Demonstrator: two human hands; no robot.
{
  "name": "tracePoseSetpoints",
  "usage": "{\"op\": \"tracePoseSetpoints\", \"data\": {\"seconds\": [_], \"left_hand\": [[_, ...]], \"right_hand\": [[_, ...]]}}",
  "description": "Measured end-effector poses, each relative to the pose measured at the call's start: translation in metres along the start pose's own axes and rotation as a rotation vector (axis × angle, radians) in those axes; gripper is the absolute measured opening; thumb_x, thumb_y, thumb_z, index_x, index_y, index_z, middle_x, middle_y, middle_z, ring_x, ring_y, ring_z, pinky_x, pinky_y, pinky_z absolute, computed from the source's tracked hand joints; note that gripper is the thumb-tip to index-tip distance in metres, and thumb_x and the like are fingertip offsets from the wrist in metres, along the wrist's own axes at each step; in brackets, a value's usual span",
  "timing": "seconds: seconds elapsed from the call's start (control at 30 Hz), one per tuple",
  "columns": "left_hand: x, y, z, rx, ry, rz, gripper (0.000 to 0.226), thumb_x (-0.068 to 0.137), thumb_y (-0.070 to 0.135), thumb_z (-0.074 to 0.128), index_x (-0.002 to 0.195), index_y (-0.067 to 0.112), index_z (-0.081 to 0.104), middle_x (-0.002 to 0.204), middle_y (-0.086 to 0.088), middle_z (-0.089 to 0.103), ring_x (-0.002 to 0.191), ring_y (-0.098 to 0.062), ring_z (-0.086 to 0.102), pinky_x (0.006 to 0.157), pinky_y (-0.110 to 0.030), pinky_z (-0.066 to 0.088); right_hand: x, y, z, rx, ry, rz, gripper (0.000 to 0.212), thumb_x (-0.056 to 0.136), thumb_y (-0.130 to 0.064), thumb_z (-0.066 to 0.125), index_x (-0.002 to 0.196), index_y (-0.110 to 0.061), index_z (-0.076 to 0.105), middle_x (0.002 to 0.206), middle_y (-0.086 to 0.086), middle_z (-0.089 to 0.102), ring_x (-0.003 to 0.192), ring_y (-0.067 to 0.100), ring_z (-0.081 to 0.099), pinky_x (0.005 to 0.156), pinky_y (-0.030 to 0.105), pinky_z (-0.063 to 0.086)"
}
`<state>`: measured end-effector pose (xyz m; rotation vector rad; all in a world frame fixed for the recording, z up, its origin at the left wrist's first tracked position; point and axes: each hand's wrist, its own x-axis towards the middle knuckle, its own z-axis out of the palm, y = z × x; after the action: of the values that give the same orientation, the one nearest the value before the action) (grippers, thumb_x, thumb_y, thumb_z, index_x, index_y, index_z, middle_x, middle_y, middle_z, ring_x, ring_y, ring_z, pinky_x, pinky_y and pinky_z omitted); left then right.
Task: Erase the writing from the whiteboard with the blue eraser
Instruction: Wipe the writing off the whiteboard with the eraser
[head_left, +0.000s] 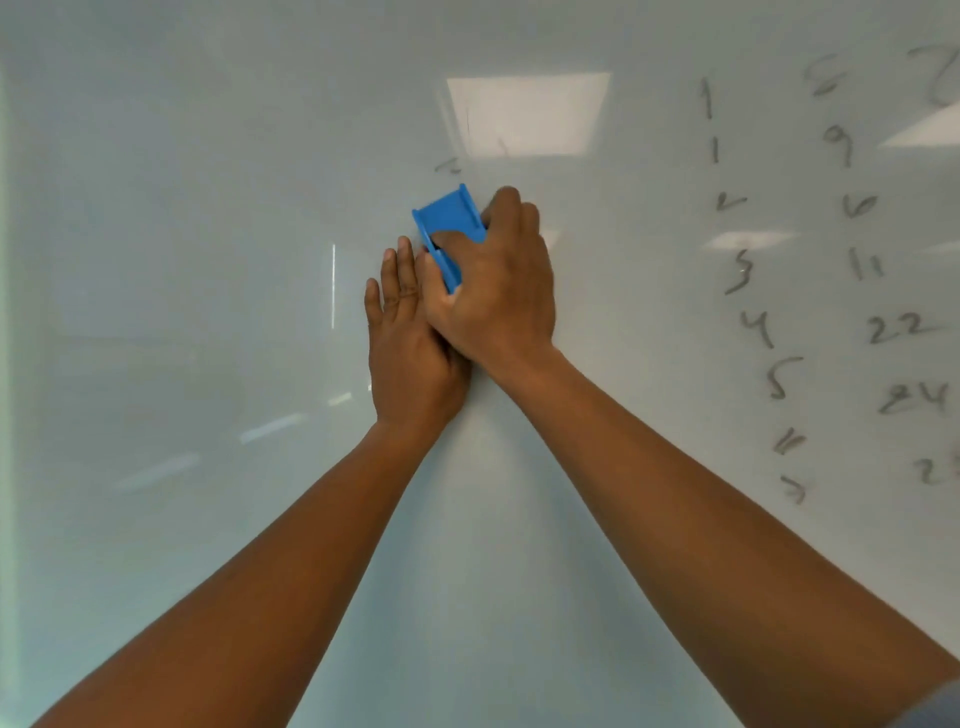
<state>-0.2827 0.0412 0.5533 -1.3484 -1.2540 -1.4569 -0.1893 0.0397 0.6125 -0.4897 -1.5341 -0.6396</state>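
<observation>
Right hand (493, 291) is clamped around the blue eraser (449, 228), fingers curled over its top and thumb on the near edge, pressing it flat on the whiteboard (208, 260) about mid-frame; eraser sits tilted, upper end poking out past the knuckles; left hand (410, 343) lies open and flat on the board, holding nothing, tucked right against the right hand and partly under it; a faint smudge (448, 166) sits just above the eraser; two columns of handwritten numbers (810, 270) run down the right side, well apart from the eraser.
</observation>
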Motion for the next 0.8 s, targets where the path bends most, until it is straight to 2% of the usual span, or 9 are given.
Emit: {"op": "tracePoseSetpoints", "data": {"seconds": [0.1,0.2,0.33,0.5,0.63,0.7,0.8], "left_hand": [[-0.002,-0.002,0.001,0.018,0.020,0.019,0.056,0.106,0.019,0.032,0.157,0.004,0.014,0.166,-0.012,0.011,0.155,-0.022,0.004,0.127,-0.040,0.002],[-0.002,-0.001,0.001,0.027,0.036,0.000,0.055,0.106,0.018,0.028,0.157,0.004,0.014,0.166,-0.011,0.010,0.155,-0.022,0.004,0.126,-0.037,0.000],[-0.003,0.000,0.002,0.022,0.046,-0.019,0.055,0.106,0.020,0.026,0.158,0.005,0.014,0.167,-0.009,0.010,0.155,-0.020,0.002,0.126,-0.036,-0.001],[-0.004,0.000,0.004,-0.007,0.056,-0.022,0.055,0.105,0.020,0.028,0.157,0.005,0.019,0.166,-0.009,0.016,0.155,-0.020,0.007,0.127,-0.038,0.004],[-0.003,-0.002,0.005,-0.061,0.080,0.004,0.050,0.104,0.016,0.041,0.152,0.003,0.035,0.160,-0.012,0.032,0.152,-0.024,0.020,0.126,-0.041,0.009],[-0.004,-0.002,0.004,-0.078,0.096,0.009,0.052,0.103,0.016,0.042,0.153,0.003,0.032,0.161,-0.011,0.031,0.153,-0.024,0.020,0.126,-0.041,0.009],[-0.007,-0.004,0.005,-0.033,0.084,-0.005,0.055,0.104,0.017,0.033,0.157,0.005,0.021,0.165,-0.009,0.019,0.154,-0.019,0.010,0.127,-0.037,0.005]], "right_hand": [[-0.011,0.017,-0.014,-0.023,0.062,0.047,0.026,0.082,-0.035,0.065,0.098,-0.017,0.074,0.101,0.014,0.054,0.092,0.029,0.052,0.066,0.038,0.051],[0.005,0.031,-0.022,-0.034,0.130,0.160,0.029,0.084,-0.035,0.063,0.102,-0.015,0.072,0.106,0.017,0.053,0.098,0.032,0.052,0.070,0.043,0.053],[0.049,0.029,-0.013,-0.066,0.188,0.240,0.033,0.090,-0.041,0.056,0.108,-0.017,0.070,0.119,0.014,0.050,0.107,0.026,0.048,0.080,0.036,0.051],[0.076,-0.005,0.012,-0.061,0.075,0.115,0.034,0.093,-0.042,0.051,0.110,-0.020,0.069,0.128,0.011,0.047,0.113,0.023,0.045,0.084,0.030,0.047],[0.046,-0.018,0.017,-0.047,-0.048,-0.043,0.031,0.090,-0.042,0.055,0.105,-0.021,0.071,0.121,0.008,0.049,0.107,0.022,0.045,0.082,0.034,0.047],[0.029,-0.009,0.010,-0.052,-0.059,-0.065,0.030,0.088,-0.042,0.056,0.101,-0.021,0.073,0.114,0.007,0.051,0.102,0.021,0.047,0.078,0.034,0.047],[0.011,0.016,-0.011,-0.081,-0.061,-0.101,0.032,0.085,-0.043,0.058,0.102,-0.021,0.073,0.106,0.011,0.053,0.097,0.025,0.050,0.074,0.039,0.047]]}}
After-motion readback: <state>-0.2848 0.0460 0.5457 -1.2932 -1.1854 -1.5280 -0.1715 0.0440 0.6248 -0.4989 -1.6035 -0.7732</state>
